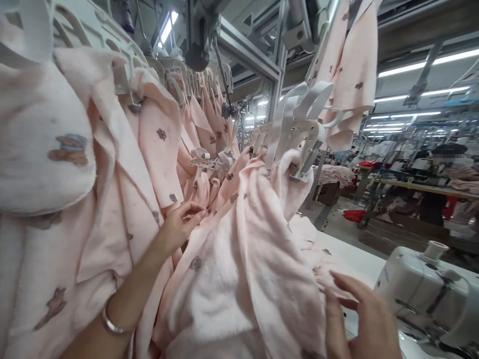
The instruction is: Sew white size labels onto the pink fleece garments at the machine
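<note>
In front of me a pale pink fleece garment (258,259) with small printed bears hangs in folds from a white clip hanger (305,149). My left hand (183,227), with a silver bangle on its wrist, reaches in at the garment's left side. Its fingers are bent onto the pink cloth, and the fingertips are partly hidden. At the lower right, my right hand (361,319) has thumb and index finger closed on the garment's right edge. White straps (280,124) loop over the hanger's top.
More pink pieces (123,199) hang close on the left. A white sewing machine (422,294) stands at right on a white table (348,249). Metal framing (250,47) crosses overhead, beside another hanging pink piece (355,65). Workstations (422,184) fill the background.
</note>
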The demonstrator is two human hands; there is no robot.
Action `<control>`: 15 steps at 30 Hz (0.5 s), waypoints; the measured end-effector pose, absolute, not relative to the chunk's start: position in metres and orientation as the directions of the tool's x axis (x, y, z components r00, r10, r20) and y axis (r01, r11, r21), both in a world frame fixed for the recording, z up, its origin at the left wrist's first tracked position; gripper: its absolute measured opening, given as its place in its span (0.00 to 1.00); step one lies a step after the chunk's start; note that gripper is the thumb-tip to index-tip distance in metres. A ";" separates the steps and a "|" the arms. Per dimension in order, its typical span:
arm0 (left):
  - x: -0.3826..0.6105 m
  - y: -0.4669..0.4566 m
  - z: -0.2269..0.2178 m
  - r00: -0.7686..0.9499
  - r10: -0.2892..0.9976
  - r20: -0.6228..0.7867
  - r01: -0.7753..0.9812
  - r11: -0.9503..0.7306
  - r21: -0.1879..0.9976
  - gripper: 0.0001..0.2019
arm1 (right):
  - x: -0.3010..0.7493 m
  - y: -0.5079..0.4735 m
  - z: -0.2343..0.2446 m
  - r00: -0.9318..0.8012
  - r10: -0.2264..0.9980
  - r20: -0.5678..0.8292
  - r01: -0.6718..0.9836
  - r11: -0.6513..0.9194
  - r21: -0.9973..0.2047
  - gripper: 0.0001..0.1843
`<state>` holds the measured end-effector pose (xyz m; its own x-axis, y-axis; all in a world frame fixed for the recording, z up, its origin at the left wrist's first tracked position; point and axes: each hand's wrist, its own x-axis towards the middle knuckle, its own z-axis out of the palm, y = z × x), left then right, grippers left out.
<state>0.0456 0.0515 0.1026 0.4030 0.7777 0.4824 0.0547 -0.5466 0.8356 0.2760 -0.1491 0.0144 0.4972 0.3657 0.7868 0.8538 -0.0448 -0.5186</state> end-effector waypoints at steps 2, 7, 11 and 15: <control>0.055 0.026 0.089 0.420 0.807 0.416 0.027 -0.469 0.883 0.14 | 0.260 -0.142 0.000 0.352 0.427 0.833 0.930 -0.062 -0.361 0.21; 0.068 -0.024 0.064 0.626 0.749 0.217 0.186 -0.414 0.891 0.16 | 0.254 -0.141 -0.004 0.561 0.690 0.457 0.663 -0.043 -0.748 0.19; 0.076 -0.050 0.052 0.707 0.675 0.211 0.134 -0.420 0.897 0.16 | 0.254 -0.175 0.047 0.613 0.781 0.118 -0.039 0.179 -0.983 0.17; 0.098 -0.079 0.046 0.796 0.530 0.292 -0.039 -0.437 0.899 0.25 | 0.234 -0.192 0.075 0.526 0.850 -0.042 -0.371 0.184 -0.910 0.21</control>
